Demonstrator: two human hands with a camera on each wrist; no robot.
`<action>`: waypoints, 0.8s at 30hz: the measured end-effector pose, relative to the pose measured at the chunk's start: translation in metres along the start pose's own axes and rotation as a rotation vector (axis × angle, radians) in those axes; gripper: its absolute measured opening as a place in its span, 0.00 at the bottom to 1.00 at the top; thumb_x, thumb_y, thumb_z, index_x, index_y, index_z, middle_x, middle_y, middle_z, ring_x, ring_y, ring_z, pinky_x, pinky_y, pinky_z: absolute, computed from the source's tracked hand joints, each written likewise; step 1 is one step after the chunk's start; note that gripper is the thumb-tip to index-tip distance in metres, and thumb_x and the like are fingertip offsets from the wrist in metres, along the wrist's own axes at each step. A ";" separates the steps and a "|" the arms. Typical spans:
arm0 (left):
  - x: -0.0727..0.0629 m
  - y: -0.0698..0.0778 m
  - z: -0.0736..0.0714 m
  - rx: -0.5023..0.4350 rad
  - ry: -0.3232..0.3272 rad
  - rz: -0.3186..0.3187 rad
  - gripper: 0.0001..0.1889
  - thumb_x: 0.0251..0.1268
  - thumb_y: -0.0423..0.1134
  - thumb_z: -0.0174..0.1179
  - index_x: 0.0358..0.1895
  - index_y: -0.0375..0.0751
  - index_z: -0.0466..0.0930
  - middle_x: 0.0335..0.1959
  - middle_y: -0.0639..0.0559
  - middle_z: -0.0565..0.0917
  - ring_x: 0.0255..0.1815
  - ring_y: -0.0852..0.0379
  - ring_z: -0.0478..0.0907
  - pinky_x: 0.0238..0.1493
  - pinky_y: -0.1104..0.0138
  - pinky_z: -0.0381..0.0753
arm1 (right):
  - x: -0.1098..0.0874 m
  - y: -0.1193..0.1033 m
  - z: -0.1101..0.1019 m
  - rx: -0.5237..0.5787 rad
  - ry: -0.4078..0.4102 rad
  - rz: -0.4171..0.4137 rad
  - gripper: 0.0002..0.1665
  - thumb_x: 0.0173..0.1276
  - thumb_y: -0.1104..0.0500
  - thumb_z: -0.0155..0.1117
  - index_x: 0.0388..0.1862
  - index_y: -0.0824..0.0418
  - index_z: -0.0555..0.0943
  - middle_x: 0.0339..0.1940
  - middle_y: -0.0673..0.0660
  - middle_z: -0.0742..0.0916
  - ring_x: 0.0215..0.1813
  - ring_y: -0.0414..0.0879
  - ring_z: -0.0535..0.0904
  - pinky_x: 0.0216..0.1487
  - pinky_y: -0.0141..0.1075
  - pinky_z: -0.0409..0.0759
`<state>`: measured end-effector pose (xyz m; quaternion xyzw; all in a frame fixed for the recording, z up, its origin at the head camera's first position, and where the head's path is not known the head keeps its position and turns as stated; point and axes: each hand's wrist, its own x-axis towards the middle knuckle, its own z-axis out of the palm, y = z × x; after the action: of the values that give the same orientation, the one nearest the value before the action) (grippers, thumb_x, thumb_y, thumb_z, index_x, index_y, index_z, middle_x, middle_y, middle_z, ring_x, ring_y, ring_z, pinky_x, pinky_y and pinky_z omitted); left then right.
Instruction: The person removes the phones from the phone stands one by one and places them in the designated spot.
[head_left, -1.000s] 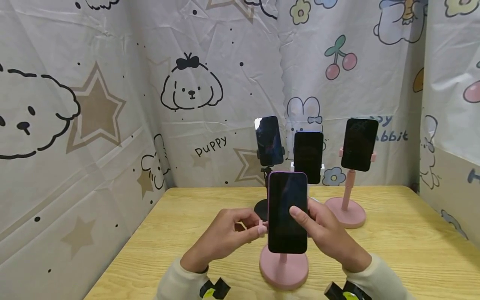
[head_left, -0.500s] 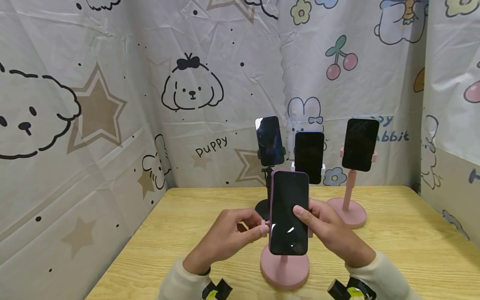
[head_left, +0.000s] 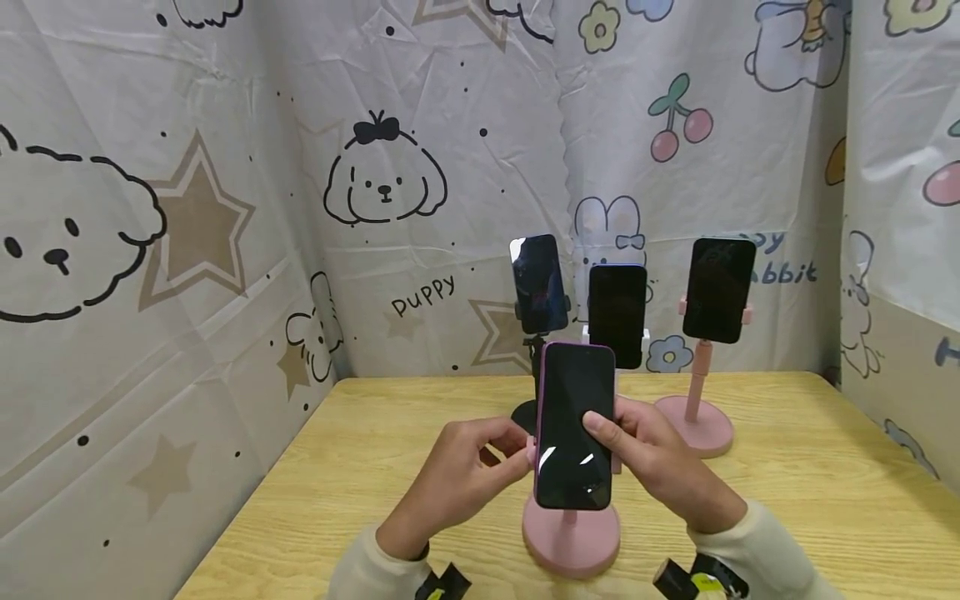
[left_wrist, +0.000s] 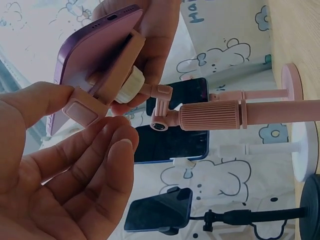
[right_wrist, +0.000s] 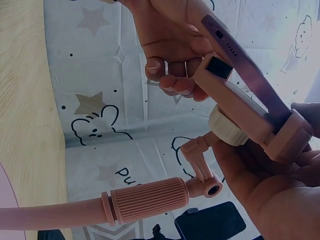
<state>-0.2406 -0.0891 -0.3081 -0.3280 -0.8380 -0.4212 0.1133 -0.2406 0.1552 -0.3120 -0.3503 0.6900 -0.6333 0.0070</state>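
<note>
Purple-framed, black-screened phone is held up against the pink plastic clamp on the front pink round-based stand, which is on the light wood-grain table. Right hand has the phone gripped, thumb on the screen and fingers behind. Left hand is pinching the clamp's left end between thumb and fingers. Right wrist cam shows a gap between the phone's back and the clamp over on the left hand's side. Ribbed cream knob sits right behind the clamp. Farther back are three more dark phones: one on a black stand, a blue-edged one on a white stand, and one on another pink stand.
</note>
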 end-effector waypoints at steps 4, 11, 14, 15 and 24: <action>-0.001 -0.002 0.002 -0.010 -0.002 -0.014 0.08 0.65 0.49 0.62 0.34 0.51 0.85 0.28 0.64 0.84 0.32 0.64 0.79 0.32 0.67 0.81 | -0.001 0.001 0.000 -0.004 0.003 0.021 0.19 0.79 0.62 0.45 0.59 0.74 0.71 0.52 0.63 0.84 0.49 0.54 0.84 0.50 0.42 0.81; 0.000 -0.003 0.003 -0.047 -0.022 -0.047 0.09 0.66 0.50 0.61 0.36 0.51 0.85 0.31 0.64 0.84 0.33 0.63 0.79 0.32 0.68 0.81 | -0.002 0.002 0.000 0.039 -0.010 0.017 0.20 0.79 0.62 0.44 0.60 0.75 0.70 0.52 0.63 0.83 0.50 0.54 0.83 0.49 0.44 0.81; 0.001 -0.003 0.003 -0.076 -0.034 -0.063 0.08 0.65 0.49 0.62 0.36 0.50 0.85 0.31 0.62 0.84 0.33 0.62 0.79 0.33 0.67 0.81 | -0.002 0.002 0.000 0.056 -0.005 0.020 0.20 0.78 0.62 0.45 0.60 0.76 0.70 0.52 0.62 0.83 0.49 0.54 0.84 0.48 0.45 0.82; 0.001 -0.003 0.003 -0.088 -0.038 -0.069 0.08 0.65 0.48 0.62 0.36 0.50 0.85 0.30 0.62 0.84 0.32 0.61 0.79 0.33 0.67 0.81 | -0.002 0.002 0.001 0.059 0.000 0.022 0.20 0.78 0.62 0.45 0.60 0.76 0.70 0.52 0.62 0.83 0.49 0.54 0.84 0.48 0.45 0.82; 0.002 -0.004 0.002 -0.213 -0.065 -0.099 0.06 0.66 0.43 0.62 0.38 0.45 0.84 0.31 0.56 0.84 0.31 0.60 0.81 0.32 0.68 0.83 | 0.000 0.001 0.003 0.112 0.042 0.022 0.17 0.77 0.63 0.48 0.56 0.73 0.75 0.51 0.61 0.83 0.50 0.49 0.81 0.52 0.41 0.80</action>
<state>-0.2442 -0.0883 -0.3108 -0.3099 -0.8069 -0.5019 0.0297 -0.2403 0.1526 -0.3137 -0.3284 0.6575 -0.6779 0.0192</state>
